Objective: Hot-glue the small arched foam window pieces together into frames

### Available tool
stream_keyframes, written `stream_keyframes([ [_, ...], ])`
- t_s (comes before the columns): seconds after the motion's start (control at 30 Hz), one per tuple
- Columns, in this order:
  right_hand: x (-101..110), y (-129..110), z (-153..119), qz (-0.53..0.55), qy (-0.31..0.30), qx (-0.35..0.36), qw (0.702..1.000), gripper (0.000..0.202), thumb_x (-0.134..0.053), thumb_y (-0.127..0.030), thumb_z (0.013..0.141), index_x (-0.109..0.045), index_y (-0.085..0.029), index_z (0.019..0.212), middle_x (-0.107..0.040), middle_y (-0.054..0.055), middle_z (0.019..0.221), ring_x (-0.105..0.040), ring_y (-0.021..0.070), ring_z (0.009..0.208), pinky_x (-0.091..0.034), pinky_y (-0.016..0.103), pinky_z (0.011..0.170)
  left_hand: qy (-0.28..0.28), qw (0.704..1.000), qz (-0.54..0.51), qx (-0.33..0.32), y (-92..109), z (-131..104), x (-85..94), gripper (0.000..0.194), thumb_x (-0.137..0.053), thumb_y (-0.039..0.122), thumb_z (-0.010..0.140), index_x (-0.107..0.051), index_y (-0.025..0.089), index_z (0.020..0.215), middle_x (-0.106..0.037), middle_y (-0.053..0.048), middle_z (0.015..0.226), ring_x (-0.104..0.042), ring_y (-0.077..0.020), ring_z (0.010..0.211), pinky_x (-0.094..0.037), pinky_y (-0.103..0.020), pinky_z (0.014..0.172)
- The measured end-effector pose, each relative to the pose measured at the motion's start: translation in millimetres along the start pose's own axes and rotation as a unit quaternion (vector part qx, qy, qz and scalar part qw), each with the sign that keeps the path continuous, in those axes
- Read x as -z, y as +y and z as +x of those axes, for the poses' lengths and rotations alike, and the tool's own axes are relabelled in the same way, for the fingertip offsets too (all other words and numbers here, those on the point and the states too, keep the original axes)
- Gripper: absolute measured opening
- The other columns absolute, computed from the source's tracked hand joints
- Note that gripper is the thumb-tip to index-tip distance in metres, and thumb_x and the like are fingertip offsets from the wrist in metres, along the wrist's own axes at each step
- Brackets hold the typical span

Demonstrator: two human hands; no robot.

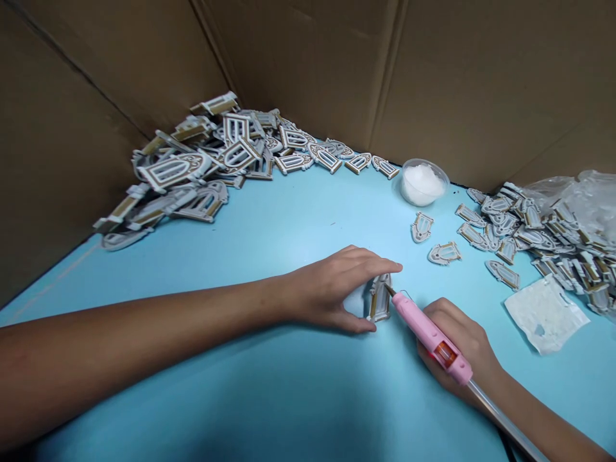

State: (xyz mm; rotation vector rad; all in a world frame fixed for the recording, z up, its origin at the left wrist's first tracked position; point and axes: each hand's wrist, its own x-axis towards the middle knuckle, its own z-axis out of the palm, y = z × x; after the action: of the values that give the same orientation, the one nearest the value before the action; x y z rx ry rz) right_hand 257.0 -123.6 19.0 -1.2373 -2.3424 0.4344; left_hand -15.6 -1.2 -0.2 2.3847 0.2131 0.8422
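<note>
Between the thumb and fingers of my left hand [344, 282], a small arched window-shaped piece [380, 301], white-grey with brown edges, is gripped by its ends on the blue table. My right hand [457, 340] is wrapped round a pink hot glue gun [428, 333]. A clear glue stick [503, 417] runs out of the gun's back end. The gun's narrow metal tip reaches the upper part of the piece; whether it touches is hard to tell.
A large heap of finished-looking window pieces [178, 170] leans on the cardboard wall [308, 64]. At right lie more small pieces [529, 237], a plastic bag [582, 199] and a crumpled white sheet [546, 314]. A clear cup [422, 183] of white material stands behind.
</note>
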Motion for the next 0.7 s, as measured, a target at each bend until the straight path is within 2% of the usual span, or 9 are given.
stream_keyframes([
  [0.1, 0, -1, 0, 0.013, 0.001, -0.006, 1.000, 0.018, -0.051, -0.009, 0.095, -0.055, -0.022, 0.107, -0.064, 0.008, 0.103, -0.068, 0.0166, 0.085, -0.056, 0.026, 0.065, -0.002, 1.000, 0.003, 0.004, 0, 0, -0.3, 0.077, -0.077, 0.040, 0.091, -0.035, 0.023, 0.153, -0.063, -0.017, 0.139, -0.061, -0.0292, 0.126, -0.045, -0.045, 0.110],
  [0.3, 0, -1, 3, 0.004, 0.005, -0.003, 1.000, 0.020, -0.053, -0.009, 0.093, -0.056, -0.022, 0.108, -0.066, 0.009, 0.105, -0.069, 0.0167, 0.085, -0.057, 0.025, 0.066, -0.007, 0.999, 0.013, 0.040, 1, 0, 0.6, 0.078, -0.080, 0.039, 0.087, -0.038, 0.022, 0.150, -0.065, -0.014, 0.135, -0.062, -0.0290, 0.121, -0.046, -0.043, 0.106],
  [0.37, 2, 1, 6, -0.003, 0.031, -0.011, 0.999, 0.021, -0.054, -0.008, 0.092, -0.057, -0.022, 0.108, -0.067, 0.008, 0.102, -0.069, 0.0169, 0.084, -0.057, 0.026, 0.067, -0.011, 0.997, 0.026, 0.066, 1, 1, 0.7, 0.082, -0.083, 0.039, 0.083, -0.038, 0.021, 0.150, -0.065, -0.014, 0.133, -0.062, -0.0287, 0.118, -0.046, -0.042, 0.105],
  [0.5, 11, 3, 15, -0.032, 0.125, -0.066, 0.989, 0.015, -0.056, -0.010, 0.092, -0.059, -0.023, 0.099, -0.067, 0.005, 0.089, -0.067, 0.0165, 0.075, -0.055, 0.026, 0.064, -0.046, 0.989, 0.069, 0.123, -1, 2, 0.6, 0.091, -0.087, 0.046, 0.076, -0.040, 0.020, 0.150, -0.065, -0.014, 0.131, -0.060, -0.0329, 0.121, -0.041, -0.045, 0.107],
  [0.63, 19, 0, 22, -0.027, 0.153, -0.091, 0.984, 0.011, -0.056, -0.013, 0.094, -0.061, -0.024, 0.095, -0.067, 0.003, 0.085, -0.066, 0.0156, 0.070, -0.054, 0.026, 0.062, -0.118, 0.986, 0.088, 0.077, -3, 3, 0.9, 0.080, -0.084, 0.054, 0.075, -0.052, 0.020, 0.140, -0.062, -0.016, 0.141, -0.050, -0.0401, 0.136, -0.031, -0.050, 0.112],
  [0.7, 21, -1, 23, -0.028, 0.153, -0.089, 0.984, 0.011, -0.055, -0.014, 0.095, -0.061, -0.024, 0.096, -0.067, 0.003, 0.085, -0.067, 0.0158, 0.070, -0.054, 0.026, 0.062, -0.118, 0.985, 0.103, 0.078, -4, 4, 2.5, 0.070, -0.077, 0.056, 0.080, -0.055, 0.019, 0.136, -0.064, -0.016, 0.139, -0.050, -0.0398, 0.135, -0.029, -0.051, 0.112],
])
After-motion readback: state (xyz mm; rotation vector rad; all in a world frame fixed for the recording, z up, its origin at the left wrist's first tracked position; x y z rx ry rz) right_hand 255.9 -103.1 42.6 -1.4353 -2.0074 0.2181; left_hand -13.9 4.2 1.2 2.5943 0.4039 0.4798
